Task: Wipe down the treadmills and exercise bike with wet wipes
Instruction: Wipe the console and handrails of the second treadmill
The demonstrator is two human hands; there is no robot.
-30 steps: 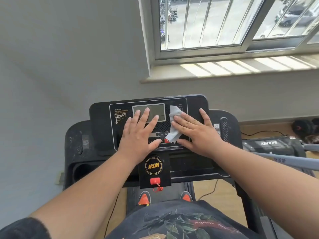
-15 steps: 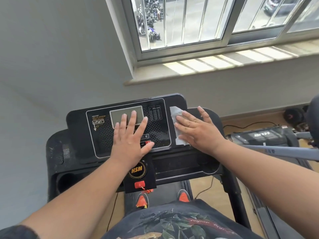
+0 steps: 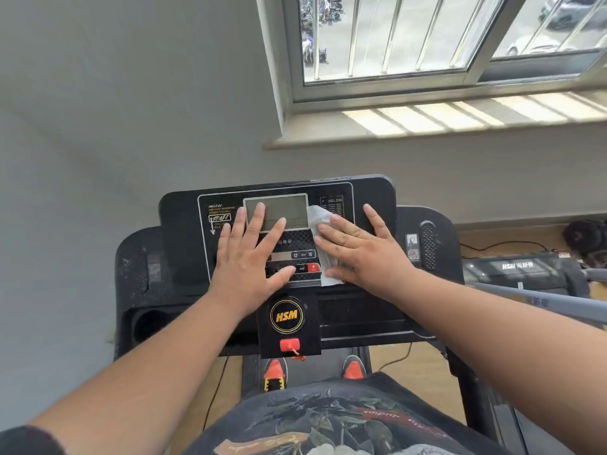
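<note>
A black treadmill console (image 3: 371, 195) with a grey display (image 3: 279, 208) stands in front of me. My left hand (image 3: 249, 257) lies flat on the panel, fingers straight, tips on the display's lower left. My right hand (image 3: 361, 251) presses a white wet wipe (image 3: 317, 218) flat against the panel just right of the display, fingers spread and pointing left. Part of the wipe shows above and below that hand. An HSM badge (image 3: 286, 315) and a red safety key (image 3: 289, 344) sit under the panel.
A second treadmill (image 3: 525, 270) stands to the right, with a grey handrail (image 3: 558, 300) crossing in front of it. A grey wall and a barred window (image 3: 394, 37) are behind the console. A cup holder (image 3: 147, 323) sits at the console's left. My orange-toed shoes (image 3: 274, 372) rest on the belt.
My right hand slid the wipe left, from the console's right edge back to beside the display. My left hand stayed flat on the panel. The camera view shifted.
</note>
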